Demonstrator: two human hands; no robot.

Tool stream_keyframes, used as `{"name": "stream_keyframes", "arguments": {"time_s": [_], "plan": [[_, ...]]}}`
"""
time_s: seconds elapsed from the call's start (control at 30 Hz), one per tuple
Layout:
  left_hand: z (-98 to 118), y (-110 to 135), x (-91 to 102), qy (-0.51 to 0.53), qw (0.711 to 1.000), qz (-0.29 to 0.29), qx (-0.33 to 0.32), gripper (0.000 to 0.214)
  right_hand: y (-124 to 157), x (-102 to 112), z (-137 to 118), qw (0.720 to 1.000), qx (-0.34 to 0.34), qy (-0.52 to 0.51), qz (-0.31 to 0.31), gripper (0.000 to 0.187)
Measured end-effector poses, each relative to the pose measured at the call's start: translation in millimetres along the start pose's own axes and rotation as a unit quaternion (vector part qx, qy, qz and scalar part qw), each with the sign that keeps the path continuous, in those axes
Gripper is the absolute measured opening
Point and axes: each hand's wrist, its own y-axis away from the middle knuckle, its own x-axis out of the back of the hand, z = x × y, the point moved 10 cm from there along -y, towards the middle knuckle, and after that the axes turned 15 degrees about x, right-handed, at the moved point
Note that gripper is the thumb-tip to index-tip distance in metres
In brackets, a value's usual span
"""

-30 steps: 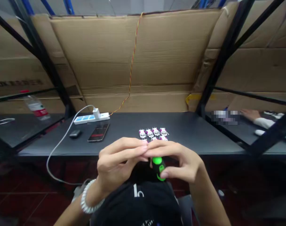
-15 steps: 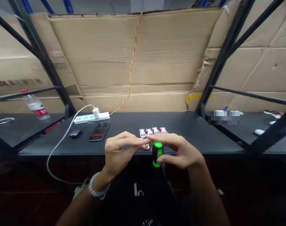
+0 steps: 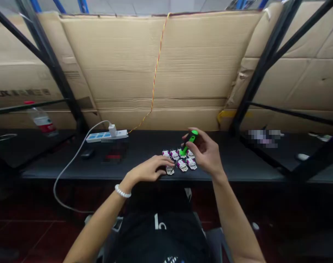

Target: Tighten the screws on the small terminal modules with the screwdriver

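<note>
Several small white and magenta parts (image 3: 183,163) lie in two rows on the black table (image 3: 237,164). My right hand (image 3: 206,151) is closed round a green and black screwdriver (image 3: 190,140), held tilted with its tip down over the back row. My left hand (image 3: 151,170) rests on the table's front edge, its fingertips pinched on the leftmost front part (image 3: 169,170).
A white power strip (image 3: 106,136) with a plugged charger and a trailing white cable (image 3: 70,164) sits at the back left, with a phone (image 3: 113,155) and a small dark object (image 3: 87,153) in front of it. A water bottle (image 3: 42,120) stands far left. Cardboard sheets (image 3: 155,69) line the back.
Both hands moved forward from in front of my chest onto the table. My right hand carried the screwdriver up over the parts, and my left hand went down to the front row.
</note>
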Motion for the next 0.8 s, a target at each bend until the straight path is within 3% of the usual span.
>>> {"name": "stream_keyframes", "arguments": {"time_s": [0.27, 0.5, 0.8], "plan": [[-6, -5, -2.4, 0.035, 0.999, 0.001, -0.015, 0.027, 5, -11, 11, 0.999, -0.008, 0.03, -0.013, 0.049], [-6, -6, -2.7, 0.044, 0.999, 0.008, -0.03, 0.023, 4, -11, 11, 0.999, -0.006, 0.043, -0.009, 0.05], [-17, -10, -4.1, 0.065, 0.997, 0.008, -0.027, 0.022, 4, -8, -2, 0.99, 0.039, 0.134, 0.0, 0.054]]}}
